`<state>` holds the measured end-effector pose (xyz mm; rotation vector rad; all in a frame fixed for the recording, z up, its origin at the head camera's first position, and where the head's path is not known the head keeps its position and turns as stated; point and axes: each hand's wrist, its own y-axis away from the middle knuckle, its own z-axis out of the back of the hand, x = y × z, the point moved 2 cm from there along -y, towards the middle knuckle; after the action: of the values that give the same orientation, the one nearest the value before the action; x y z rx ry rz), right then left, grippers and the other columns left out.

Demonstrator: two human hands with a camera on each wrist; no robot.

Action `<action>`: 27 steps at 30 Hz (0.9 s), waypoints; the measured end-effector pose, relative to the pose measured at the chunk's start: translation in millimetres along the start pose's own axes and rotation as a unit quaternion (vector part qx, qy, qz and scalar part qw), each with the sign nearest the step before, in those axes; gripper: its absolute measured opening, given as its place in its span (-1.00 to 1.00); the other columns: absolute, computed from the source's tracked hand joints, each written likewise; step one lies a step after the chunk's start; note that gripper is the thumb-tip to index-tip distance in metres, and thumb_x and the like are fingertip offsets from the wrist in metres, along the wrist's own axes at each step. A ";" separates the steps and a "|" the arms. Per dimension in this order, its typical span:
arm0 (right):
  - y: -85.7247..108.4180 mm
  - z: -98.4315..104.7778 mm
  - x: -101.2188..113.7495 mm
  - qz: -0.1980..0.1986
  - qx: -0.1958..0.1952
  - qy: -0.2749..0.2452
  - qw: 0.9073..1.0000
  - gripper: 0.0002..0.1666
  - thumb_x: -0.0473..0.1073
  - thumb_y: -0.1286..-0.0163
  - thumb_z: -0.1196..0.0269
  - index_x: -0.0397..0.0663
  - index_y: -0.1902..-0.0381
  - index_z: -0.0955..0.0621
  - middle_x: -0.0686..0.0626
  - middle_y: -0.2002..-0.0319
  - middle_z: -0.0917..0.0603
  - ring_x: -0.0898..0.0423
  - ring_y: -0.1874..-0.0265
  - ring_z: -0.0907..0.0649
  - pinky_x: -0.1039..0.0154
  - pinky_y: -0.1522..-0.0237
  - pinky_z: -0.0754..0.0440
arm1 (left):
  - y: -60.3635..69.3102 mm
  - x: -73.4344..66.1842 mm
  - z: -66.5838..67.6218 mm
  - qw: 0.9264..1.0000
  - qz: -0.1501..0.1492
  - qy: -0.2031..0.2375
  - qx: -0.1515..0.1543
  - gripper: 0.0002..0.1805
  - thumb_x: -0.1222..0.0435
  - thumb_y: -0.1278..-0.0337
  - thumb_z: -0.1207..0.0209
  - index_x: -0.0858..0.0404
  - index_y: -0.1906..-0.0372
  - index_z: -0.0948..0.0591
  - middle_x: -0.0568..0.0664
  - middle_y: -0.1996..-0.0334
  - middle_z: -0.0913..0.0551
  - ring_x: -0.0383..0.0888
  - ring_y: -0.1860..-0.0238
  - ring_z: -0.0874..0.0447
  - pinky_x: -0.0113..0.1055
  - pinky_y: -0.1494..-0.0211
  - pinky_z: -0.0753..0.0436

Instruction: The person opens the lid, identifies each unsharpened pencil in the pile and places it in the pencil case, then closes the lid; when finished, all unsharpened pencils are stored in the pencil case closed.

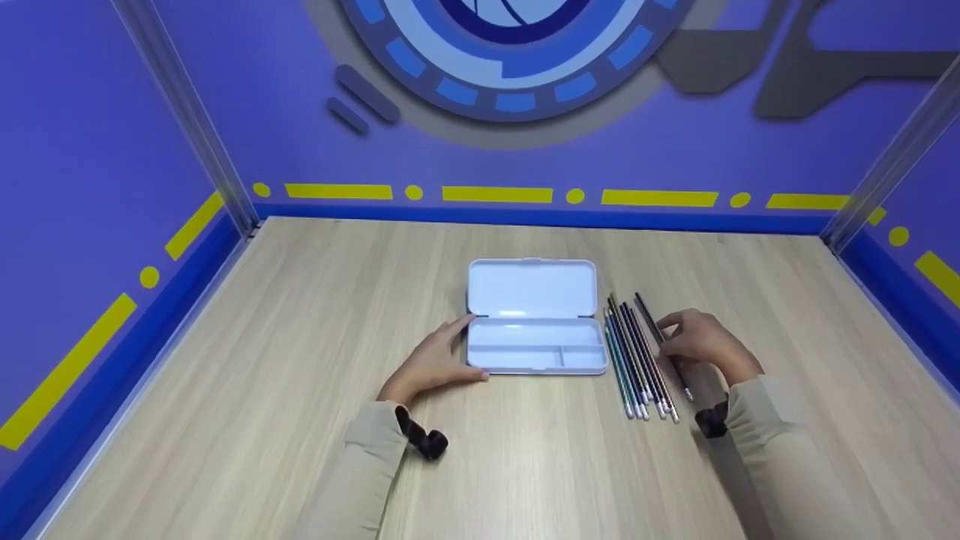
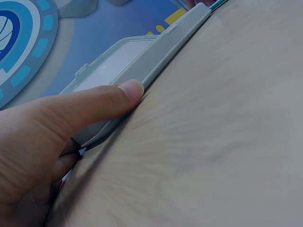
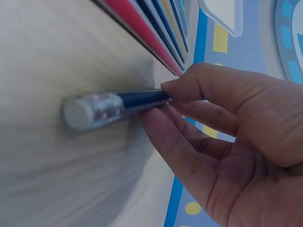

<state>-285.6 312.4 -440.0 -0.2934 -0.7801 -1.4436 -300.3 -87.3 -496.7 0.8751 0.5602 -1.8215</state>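
A white pencil case point(image 1: 536, 331) lies with its lid raised, its compartments holding nothing. The left hand point(image 1: 435, 361) rests at the case's left end, fingers at the hinge side and thumb point(image 2: 130, 90) on the front edge. To the right of the case is a row of several pencils point(image 1: 637, 360) with erasers toward the person. The right hand point(image 1: 705, 341) pinches one dark pencil point(image 3: 144, 99) between thumb and fingers, apart from the row; its white eraser end points toward the wrist camera. Whether this pencil touches the table cannot be told.
The light wood table point(image 1: 300, 315) is bounded by blue panels point(image 1: 420, 165) at the back and both sides, with metal posts at the corners. Each wrist wears a black strap point(image 1: 424, 435) with a small device.
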 end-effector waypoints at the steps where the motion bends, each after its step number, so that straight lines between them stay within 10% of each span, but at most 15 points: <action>1: 0.1 0.9 0.3 0.001 0.000 -0.001 1.000 -0.33 -0.34 -0.13 -0.23 -0.58 -0.20 -0.38 -0.28 0.31 -0.70 0.15 0.52 -0.67 0.23 0.45 -0.68 | 0.1 -0.2 0.2 1.000 0.000 0.000 0.000 0.14 -0.04 0.34 -0.52 0.01 -0.48 -0.20 0.23 -0.45 -0.18 0.18 -0.46 -0.10 0.08 -0.48 -0.15; 27: -10.6 5.6 49.4 0.120 -0.106 0.033 0.987 -0.64 -0.39 -0.24 -0.22 -0.27 -0.02 -0.65 -0.31 0.16 -0.71 -0.02 0.31 -0.69 0.20 0.35 -0.69 | 0.1 -1.1 0.4 1.000 -0.004 0.004 0.002 0.16 -0.05 0.35 -0.52 0.06 -0.48 -0.19 0.27 -0.44 -0.17 0.25 -0.47 -0.05 0.11 -0.48 -0.14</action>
<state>-300.4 276.1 -407.5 -0.4832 -0.5179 -1.3015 -300.1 -87.0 -495.6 0.8842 0.5644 -1.8279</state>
